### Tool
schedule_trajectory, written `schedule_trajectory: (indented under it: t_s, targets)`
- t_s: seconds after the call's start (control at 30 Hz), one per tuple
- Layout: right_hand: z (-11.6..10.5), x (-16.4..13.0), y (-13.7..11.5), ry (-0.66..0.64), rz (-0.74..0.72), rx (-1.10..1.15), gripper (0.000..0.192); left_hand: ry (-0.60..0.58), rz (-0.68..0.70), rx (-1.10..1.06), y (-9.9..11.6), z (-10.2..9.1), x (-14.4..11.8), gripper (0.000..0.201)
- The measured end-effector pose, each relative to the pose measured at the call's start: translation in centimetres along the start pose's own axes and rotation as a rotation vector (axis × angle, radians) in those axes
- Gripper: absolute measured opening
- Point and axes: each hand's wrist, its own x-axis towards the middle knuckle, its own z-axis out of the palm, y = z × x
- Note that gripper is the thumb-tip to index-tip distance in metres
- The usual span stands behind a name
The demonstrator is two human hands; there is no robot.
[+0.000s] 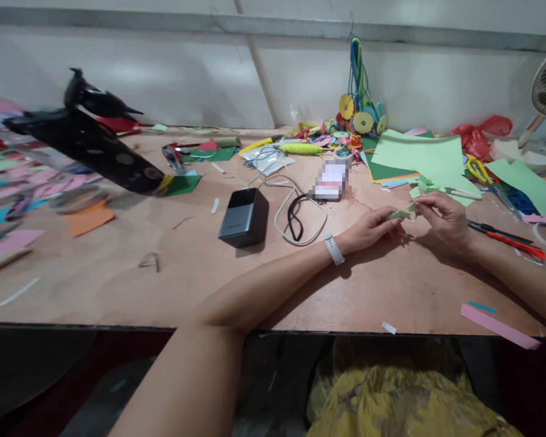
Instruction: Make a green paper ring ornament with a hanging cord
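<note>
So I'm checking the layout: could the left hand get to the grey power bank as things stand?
Probably yes: the left hand pinches the green paper piece with the right hand, and bare table lies toward the power bank.

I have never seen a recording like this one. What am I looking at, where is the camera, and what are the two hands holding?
There is no machine here. A person wears one camera on the head, and it looks forward and down, so you see that person's own two arms from above.

The left hand, with a white wristband, and the right hand meet over a wooden table. Together their fingers pinch a small piece of light green paper.

On the table lie green paper sheets, a dark grey box with a white cable, red-handled scissors, yellow-handled scissors, a pink paper strip and many coloured scraps. The left side is blurred.
</note>
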Motion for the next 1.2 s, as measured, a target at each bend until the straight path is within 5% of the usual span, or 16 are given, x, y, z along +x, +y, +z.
schedule_trajectory:
  t_s: [1.2]
  targets:
    - [0.5, -0.2, 1.0, -0.062, 0.042, 0.010, 0.018, 0.009, -0.023, 0.039, 0.1, 0.1, 0.3, 0.042]
